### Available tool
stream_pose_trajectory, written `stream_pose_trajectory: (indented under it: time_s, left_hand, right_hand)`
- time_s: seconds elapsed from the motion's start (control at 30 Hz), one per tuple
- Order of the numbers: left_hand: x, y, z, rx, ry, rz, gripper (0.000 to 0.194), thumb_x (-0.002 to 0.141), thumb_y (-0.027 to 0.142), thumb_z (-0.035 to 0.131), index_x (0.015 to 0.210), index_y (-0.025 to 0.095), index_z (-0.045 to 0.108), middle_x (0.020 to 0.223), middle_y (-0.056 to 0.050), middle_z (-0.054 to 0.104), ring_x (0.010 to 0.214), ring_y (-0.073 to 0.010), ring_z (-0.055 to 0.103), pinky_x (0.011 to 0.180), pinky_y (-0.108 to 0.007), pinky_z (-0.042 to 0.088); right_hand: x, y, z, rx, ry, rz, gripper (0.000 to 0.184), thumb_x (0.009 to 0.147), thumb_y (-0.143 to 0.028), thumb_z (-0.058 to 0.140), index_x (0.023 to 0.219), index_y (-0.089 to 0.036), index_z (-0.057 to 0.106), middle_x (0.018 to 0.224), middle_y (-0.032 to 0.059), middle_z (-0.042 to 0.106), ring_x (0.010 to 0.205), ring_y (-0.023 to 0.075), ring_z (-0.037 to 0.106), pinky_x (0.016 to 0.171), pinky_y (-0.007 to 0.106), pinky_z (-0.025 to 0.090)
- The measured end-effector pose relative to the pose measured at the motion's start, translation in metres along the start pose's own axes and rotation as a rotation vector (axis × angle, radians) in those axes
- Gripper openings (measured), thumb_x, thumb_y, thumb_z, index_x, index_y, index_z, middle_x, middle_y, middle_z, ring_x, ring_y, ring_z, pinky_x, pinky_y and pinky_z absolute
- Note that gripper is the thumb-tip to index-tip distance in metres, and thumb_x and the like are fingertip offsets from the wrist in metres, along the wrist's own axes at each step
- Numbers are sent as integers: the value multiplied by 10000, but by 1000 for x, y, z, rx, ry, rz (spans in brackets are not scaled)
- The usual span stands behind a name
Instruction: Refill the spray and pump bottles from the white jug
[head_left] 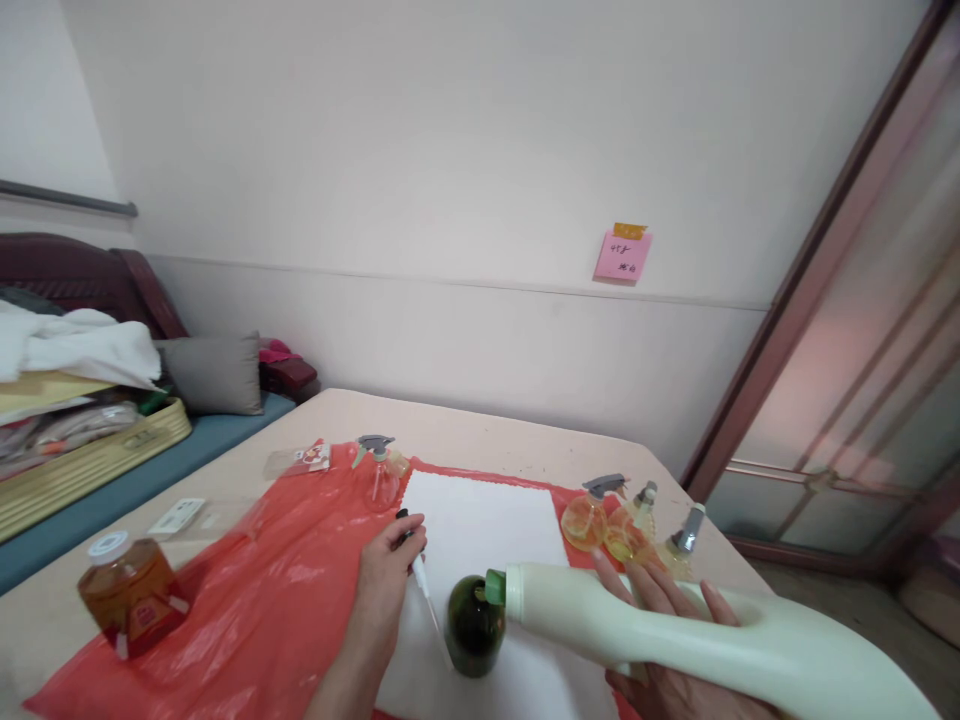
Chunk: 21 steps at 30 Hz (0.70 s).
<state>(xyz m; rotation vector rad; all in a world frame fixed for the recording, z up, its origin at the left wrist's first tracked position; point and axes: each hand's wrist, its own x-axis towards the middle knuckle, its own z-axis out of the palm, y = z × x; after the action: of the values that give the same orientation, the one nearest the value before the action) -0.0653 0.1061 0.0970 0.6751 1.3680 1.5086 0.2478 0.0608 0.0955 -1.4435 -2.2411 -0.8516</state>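
Note:
My right hand [667, 610] is wrapped round a large pale green jug [780, 640], which lies nearly level in the air. Its white-rimmed mouth, with a green tip, points left and meets the top of a small round dark green bottle [475, 630]. That bottle stands on a white sheet [487, 520]; I cannot make out whether liquid flows. Just left of the bottle, my left hand [386, 575] pinches what looks like a spray head [418, 570] with a dark top, white collar and thin tube. The tube slants down beside the bottle.
Red plastic sheeting [300, 570] covers much of the table. An amber-filled jar [131, 595] stands at left, a clear spray bottle [382, 480] at back left. An orange-tinted spray bottle [585, 520] and several other bottles stand beyond my right hand. A pink note [622, 256] hangs on the wall.

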Motion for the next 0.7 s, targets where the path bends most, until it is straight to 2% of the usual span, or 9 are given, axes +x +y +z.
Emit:
stream_pose_trajectory:
  time_s: [0.23, 0.43, 0.7]
  left_hand:
    - [0, 0, -1, -1, -2, -1, 593, 542, 423, 782, 1042, 114, 710, 917, -96, 723, 838, -206, 623, 762, -325, 450]
    - [0, 1, 0, -2, 0, -2, 586, 531, 424, 788, 1025, 117, 715, 878, -83, 721, 816, -199, 623, 743, -315, 453]
    - [-2, 3, -1, -5, 10, 5, 561, 535, 418, 799, 1009, 125, 733, 869, -81, 729, 805, -195, 625, 738, -316, 457]
  right_hand:
    - [1, 0, -2, -5, -19, 11, 1099, 696, -557, 729, 1539, -327, 63, 1338, 119, 581, 1257, 385, 489, 1114, 639, 207]
    - [-1, 3, 3, -4, 1, 1, 1165, 638, -615, 761, 1536, -340, 72, 1331, 118, 583, 1252, 380, 490, 1114, 638, 205]
    - [2, -1, -2, -12, 10, 13, 1124, 678, -541, 736, 1537, -332, 42, 1299, 115, 597, 1219, 384, 506, 1093, 638, 240]
